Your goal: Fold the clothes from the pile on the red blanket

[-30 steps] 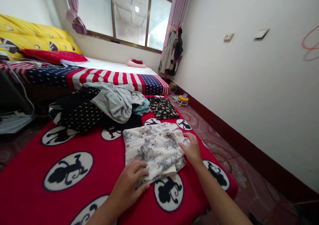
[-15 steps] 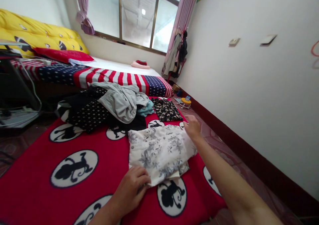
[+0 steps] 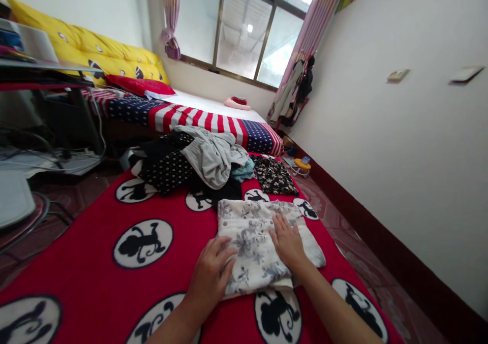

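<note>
Resting flat and holding nothing, the right hand [image 3: 287, 245] lies with fingers extended on a folded white floral button shirt [image 3: 249, 247], just below and right of the frame's centre. The left hand [image 3: 213, 270] curves loosely at the shirt's left edge; whether it pinches cloth, I cannot tell. Beneath spreads a red monkey-print blanket [image 3: 95, 278]. Beyond, around the centre, sit a grey garment [image 3: 215, 163], a black polka-dot garment [image 3: 171, 170] and, farther right, a black floral garment [image 3: 275, 176].

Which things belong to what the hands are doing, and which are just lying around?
In the job:
white flowered shirt, under the right hand, with the left hand at its edge
red blanket beneath it
clothes pile and black flowered clothing, probably

Just lying about:
red pillow on the bed
yellow stool
</note>
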{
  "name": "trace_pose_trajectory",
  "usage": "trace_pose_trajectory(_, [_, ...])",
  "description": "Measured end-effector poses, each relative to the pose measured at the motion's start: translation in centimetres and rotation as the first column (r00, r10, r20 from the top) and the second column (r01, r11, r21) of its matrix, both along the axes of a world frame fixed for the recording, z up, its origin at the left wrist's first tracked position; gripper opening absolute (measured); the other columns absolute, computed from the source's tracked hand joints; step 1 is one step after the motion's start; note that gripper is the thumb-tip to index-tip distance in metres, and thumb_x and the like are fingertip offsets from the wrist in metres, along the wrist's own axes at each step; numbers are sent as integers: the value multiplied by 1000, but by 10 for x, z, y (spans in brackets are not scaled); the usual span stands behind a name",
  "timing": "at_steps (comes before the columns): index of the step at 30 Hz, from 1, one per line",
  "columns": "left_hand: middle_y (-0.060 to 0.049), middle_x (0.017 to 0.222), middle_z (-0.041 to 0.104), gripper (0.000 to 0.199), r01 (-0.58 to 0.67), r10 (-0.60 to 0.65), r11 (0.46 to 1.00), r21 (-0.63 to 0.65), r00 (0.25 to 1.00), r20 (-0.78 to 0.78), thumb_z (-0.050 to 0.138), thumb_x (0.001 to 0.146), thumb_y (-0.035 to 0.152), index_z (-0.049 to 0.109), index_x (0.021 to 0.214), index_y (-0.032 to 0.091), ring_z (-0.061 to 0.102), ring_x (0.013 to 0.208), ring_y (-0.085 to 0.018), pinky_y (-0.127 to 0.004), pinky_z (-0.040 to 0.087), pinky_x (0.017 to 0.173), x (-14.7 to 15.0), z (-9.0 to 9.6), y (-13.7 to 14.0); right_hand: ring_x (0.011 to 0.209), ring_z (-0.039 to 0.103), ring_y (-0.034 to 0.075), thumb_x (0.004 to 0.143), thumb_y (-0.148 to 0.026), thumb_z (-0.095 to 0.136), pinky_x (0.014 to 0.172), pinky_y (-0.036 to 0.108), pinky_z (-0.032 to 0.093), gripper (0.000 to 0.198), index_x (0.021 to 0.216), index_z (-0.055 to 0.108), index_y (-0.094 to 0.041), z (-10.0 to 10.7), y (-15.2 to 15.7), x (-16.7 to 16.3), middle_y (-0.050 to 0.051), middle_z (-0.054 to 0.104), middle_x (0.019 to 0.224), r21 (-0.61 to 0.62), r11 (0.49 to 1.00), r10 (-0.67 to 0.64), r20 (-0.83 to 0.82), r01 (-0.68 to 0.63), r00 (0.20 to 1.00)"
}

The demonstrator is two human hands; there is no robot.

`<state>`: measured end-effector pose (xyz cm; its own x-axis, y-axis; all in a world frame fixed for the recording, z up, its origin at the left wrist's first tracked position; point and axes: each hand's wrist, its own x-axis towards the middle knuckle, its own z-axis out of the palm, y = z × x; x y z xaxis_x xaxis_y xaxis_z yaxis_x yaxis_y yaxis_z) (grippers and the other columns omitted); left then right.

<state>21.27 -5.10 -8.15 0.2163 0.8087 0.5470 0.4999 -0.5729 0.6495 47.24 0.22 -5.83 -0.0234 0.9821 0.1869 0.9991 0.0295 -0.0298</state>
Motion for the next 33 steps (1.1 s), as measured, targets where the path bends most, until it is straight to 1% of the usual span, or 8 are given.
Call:
trace_pose_trajectory(4, [-11,130,50,28,-179,188,980,-84,975,115,51,84,16,65,107,21,50,121,-28,-50,44,102,-4,-4,9,140,32,27,92,-27,43,113,52,23,49,140,43,-15,23,4,-39,13,37,150,129,985,129,-76,-118,989])
trace_pose_trajectory(8, [-12,128,52,29,-174,219,960,-220,955,198,50,83,20,65,108,20,55,117,-27,-48,48,98,-10,-8,13,143,24,23,95,-38,41,115,48,23,54,147,33,-23,14,-2,-65,7,29,155,105,927,371,-112,-360,922])
trace_pose_trajectory(12, [-12,126,54,30,-114,181,953,-281,957,227,49,83,21,66,108,20,58,115,-26,-46,50,97,-12,-10,14,144,22,26,95,-42,42,114,54,20,55,146,35,-23,-8,-6,-60,7,28,155,-6,961,276,-80,-277,958])
trace_pose_trajectory(19, [-12,126,56,35,-45,103,964,-264,972,210,51,82,21,64,114,19,57,116,-26,-44,49,99,-6,-11,13,143,25,24,96,-40,39,114,51,22,48,141,43,-23,10,12,-28,7,36,151,56,985,169,-79,-165,982])
trace_pose_trajectory(24, [-13,128,56,39,1,96,944,-331,956,277,54,79,21,61,117,18,58,115,-27,-43,52,95,-4,-10,14,143,23,29,95,-39,41,111,59,20,50,143,39,-24,-5,24,-3,8,31,154,-32,998,45,-16,-45,999])
trace_pose_trajectory(27, [-14,128,57,48,150,58,891,-429,899,434,56,79,24,54,126,17,62,108,-25,-39,55,89,-1,-5,14,139,32,30,93,-36,45,110,55,26,46,135,50,-19,1,20,-11,12,40,149,29,998,56,-82,-54,995])
trace_pose_trajectory(30, [-15,130,57,52,426,-79,800,-422,773,630,56,82,27,46,132,16,64,104,-23,-37,55,87,4,1,11,114,57,26,92,-36,45,99,41,41,39,123,59,-17,24,4,-40,14,63,123,131,988,118,-254,-87,960])
trace_pose_trajectory(33, [-14,140,49,50,583,-255,745,-323,697,670,56,83,23,47,132,19,58,117,-25,-39,49,97,8,8,5,83,65,23,91,-49,43,76,34,47,41,108,65,-19,43,-12,-75,8,71,90,-16,991,111,-433,-131,895])
